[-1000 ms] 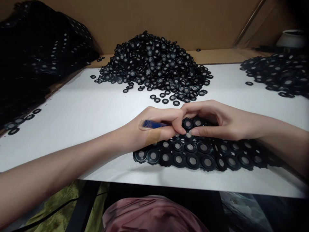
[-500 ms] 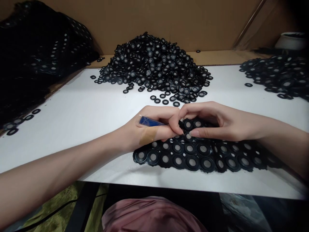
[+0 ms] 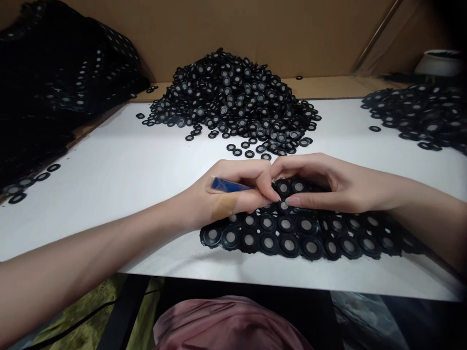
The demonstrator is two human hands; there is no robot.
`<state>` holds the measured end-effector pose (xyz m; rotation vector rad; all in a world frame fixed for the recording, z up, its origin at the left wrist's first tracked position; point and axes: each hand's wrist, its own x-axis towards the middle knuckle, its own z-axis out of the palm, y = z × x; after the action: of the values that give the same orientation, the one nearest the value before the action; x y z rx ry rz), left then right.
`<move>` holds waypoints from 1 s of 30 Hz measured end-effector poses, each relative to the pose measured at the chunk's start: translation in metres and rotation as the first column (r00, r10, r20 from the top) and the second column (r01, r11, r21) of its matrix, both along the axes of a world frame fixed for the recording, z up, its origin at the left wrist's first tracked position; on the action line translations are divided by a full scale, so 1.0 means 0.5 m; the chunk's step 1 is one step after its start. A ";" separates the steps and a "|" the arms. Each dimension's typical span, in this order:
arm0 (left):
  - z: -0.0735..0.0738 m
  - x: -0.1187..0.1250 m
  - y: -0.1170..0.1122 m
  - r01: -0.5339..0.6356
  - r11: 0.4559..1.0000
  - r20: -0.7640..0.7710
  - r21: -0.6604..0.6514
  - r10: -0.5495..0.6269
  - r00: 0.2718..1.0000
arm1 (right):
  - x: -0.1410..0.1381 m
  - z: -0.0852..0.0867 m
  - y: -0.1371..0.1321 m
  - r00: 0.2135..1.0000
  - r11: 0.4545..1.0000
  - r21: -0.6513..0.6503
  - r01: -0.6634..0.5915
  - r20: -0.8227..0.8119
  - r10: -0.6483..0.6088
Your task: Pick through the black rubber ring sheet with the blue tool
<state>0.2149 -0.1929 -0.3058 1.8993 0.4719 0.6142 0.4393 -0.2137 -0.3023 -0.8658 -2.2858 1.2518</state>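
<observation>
A joined sheet of black rubber rings with grey mesh centres (image 3: 310,238) lies on the white table (image 3: 127,165) in front of me. My left hand (image 3: 233,194) is closed on a blue-handled tool (image 3: 228,184), its tip at a ring near the sheet's far edge. A tan plaster sits on the back of that hand. My right hand (image 3: 321,182) rests curled on the sheet, thumb and fingers pinching a ring (image 3: 283,187) beside the tool's tip.
A big heap of loose black rings (image 3: 233,97) rises at the back centre, with strays in front of it. Another heap (image 3: 419,114) spreads at the right. A dark bag of rings (image 3: 54,87) fills the left. Cardboard walls stand behind.
My left hand shifted slightly, working the tool at the ring. The right hand stayed in place.
</observation>
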 end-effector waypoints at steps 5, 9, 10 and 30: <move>-0.001 0.000 0.000 0.026 1.000 -0.016 -0.010 -0.027 1.000 | 0.001 0.000 0.001 1.000 1.000 0.007 -0.002 0.009 0.002; 0.001 0.000 -0.003 -0.007 0.997 -0.004 -0.078 0.007 1.000 | 0.004 -0.001 0.004 1.000 1.000 -0.009 -0.001 -0.007 0.001; 0.001 0.000 -0.003 -0.026 0.995 0.000 -0.101 0.026 1.000 | 0.005 -0.001 0.005 1.000 1.000 -0.018 0.001 -0.013 -0.002; 0.006 -0.004 -0.001 -0.058 0.958 0.057 -0.280 0.077 0.995 | 0.004 0.001 0.004 0.997 0.995 -0.060 0.079 0.011 -0.079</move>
<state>0.2130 -0.1936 -0.3028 1.5959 0.5512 0.6201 0.4411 -0.2118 -0.3018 -0.9753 -2.2079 1.2909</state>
